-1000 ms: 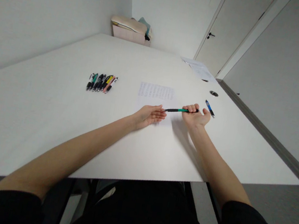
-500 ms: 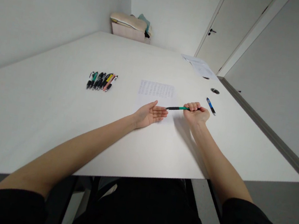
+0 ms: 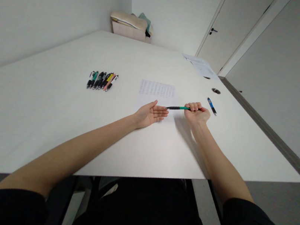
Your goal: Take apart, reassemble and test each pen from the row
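Observation:
My right hand (image 3: 197, 113) is closed around a green and black pen (image 3: 180, 108), which lies nearly level with its tip toward the left. Palm up, my left hand (image 3: 151, 115) rests with fingers stretched out, and the pen's tip is at its index fingertip. Beneath and behind the hands lies a printed sheet of paper (image 3: 157, 89). To the right of my right hand is a blue and black pen (image 3: 212, 106) on the table. A row of several pens (image 3: 101, 81) in mixed colours lies side by side at the left.
The white table (image 3: 53, 120) runs along the left wall. More papers (image 3: 199, 64) lie at its far right corner, near a round metal table fitting (image 3: 215, 91). Behind the far edge stands a box (image 3: 128, 31) with cushions on top. A door (image 3: 236, 24) is at the back right.

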### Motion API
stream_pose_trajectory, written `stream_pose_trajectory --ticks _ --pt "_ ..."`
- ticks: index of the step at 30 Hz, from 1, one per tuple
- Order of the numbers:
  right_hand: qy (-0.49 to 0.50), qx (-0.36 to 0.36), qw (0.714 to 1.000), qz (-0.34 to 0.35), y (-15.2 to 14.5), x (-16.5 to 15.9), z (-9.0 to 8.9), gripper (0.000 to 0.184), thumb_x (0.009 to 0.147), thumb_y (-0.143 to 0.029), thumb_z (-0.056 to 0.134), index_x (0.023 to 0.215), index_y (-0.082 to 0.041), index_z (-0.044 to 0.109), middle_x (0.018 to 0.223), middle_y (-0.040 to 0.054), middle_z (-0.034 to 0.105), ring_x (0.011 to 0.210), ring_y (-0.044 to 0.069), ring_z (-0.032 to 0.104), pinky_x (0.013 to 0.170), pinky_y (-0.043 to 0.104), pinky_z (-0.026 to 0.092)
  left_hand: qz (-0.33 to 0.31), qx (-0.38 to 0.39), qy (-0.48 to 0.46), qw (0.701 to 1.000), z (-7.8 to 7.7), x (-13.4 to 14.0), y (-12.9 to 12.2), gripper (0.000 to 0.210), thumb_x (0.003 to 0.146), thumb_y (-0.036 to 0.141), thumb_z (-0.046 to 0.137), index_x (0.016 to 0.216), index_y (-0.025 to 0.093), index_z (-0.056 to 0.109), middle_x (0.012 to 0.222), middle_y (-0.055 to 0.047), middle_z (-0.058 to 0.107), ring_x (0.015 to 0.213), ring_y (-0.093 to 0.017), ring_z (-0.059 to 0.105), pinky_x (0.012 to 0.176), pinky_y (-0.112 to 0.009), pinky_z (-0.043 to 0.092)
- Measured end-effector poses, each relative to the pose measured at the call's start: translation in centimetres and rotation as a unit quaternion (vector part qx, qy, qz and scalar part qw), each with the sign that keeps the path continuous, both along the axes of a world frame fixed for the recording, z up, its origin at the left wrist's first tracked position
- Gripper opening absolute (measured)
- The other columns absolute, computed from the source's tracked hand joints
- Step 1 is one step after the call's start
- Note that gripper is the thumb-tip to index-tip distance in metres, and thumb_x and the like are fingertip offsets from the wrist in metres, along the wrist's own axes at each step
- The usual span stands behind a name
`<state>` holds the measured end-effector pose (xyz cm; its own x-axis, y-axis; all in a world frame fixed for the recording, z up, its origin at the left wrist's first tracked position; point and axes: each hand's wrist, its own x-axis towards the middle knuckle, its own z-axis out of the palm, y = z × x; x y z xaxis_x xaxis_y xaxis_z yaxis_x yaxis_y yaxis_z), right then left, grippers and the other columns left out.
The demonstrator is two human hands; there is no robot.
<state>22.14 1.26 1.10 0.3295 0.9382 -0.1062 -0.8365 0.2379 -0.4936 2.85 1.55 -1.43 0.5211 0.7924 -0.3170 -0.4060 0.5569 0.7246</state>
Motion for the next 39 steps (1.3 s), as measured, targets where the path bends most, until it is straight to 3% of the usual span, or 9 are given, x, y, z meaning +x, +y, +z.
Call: stream_pose_trajectory --ticks 7,14,19,25,33,39 --pt "0.011 0.002 1.000 0.011 -0.2 0.0 0.1 0.020 0.072 -0.026 0.026 0.054 -0.020 0.020 0.047 -0.0052 0.017 0.040 0.009 0.022 0.043 0.024 0.033 0.004 0.000 0.007 1.000 0.2 0.0 -0.1 0.040 0.089 0.039 0.044 0.080 0.008 0.067 0.089 -0.016 0.067 0.081 -0.019 0.064 0.070 -0.029 0.051" --pt "-0.029 0.018 0.998 0.043 -0.4 -0.5 0.5 0.026 0.078 -0.034 0.027 0.056 -0.020 0.023 0.049 -0.0061 0.023 0.042 0.008 0.029 0.048 0.025 0.037 0.011 0.107 0.086 0.990 0.4 0.7 -1.0 0.005 0.077 0.014 0.064 0.081 0.011 0.062 0.075 -0.008 0.065 0.068 -0.012 0.062 0.064 -0.024 0.048" --pt "-0.081 0.024 0.994 0.070 -0.7 -1.0 0.9 0.023 0.078 -0.036 0.035 0.061 -0.021 0.032 0.052 -0.0062 0.034 0.047 0.009 0.043 0.056 0.026 0.044 0.017 0.133 0.123 0.983 0.5 0.8 -1.4 0.008 0.074 0.013 0.067 0.074 0.010 0.060 0.071 -0.006 0.064 0.065 -0.010 0.060 0.064 -0.023 0.047" --pt "-0.130 0.010 0.987 0.090 -1.1 -1.3 0.8 0.016 0.074 -0.039 0.046 0.081 -0.024 0.048 0.077 -0.0007 0.063 0.077 0.016 0.062 0.068 0.034 0.051 0.038 0.087 0.076 0.993 0.6 0.7 -1.2 0.009 0.082 0.009 0.057 0.073 0.009 0.059 0.071 -0.005 0.063 0.063 -0.008 0.060 0.067 -0.021 0.049" --pt "-0.293 0.012 0.949 0.117 -1.0 -3.0 -1.0 0.022 0.067 -0.024 0.066 0.087 -0.021 0.057 0.079 -0.0016 0.068 0.075 0.012 0.064 0.067 0.025 0.051 0.061 0.063 0.038 0.995 0.5 0.6 -1.0 0.015 0.085 0.012 0.055 0.071 0.008 0.058 0.067 -0.005 0.061 0.062 -0.007 0.059 0.065 -0.019 0.049" --pt "-0.301 0.036 0.947 0.110 -1.0 -3.7 -1.9 0.027 0.063 -0.021 0.072 0.087 -0.020 0.059 0.076 -0.0020 0.069 0.075 0.010 0.065 0.069 0.024 0.051 0.023 0.091 0.051 0.994 0.5 0.5 -1.1 0.015 0.084 0.015 0.056 0.072 0.008 0.059 0.070 -0.006 0.062 0.061 -0.008 0.059 0.063 -0.019 0.049"
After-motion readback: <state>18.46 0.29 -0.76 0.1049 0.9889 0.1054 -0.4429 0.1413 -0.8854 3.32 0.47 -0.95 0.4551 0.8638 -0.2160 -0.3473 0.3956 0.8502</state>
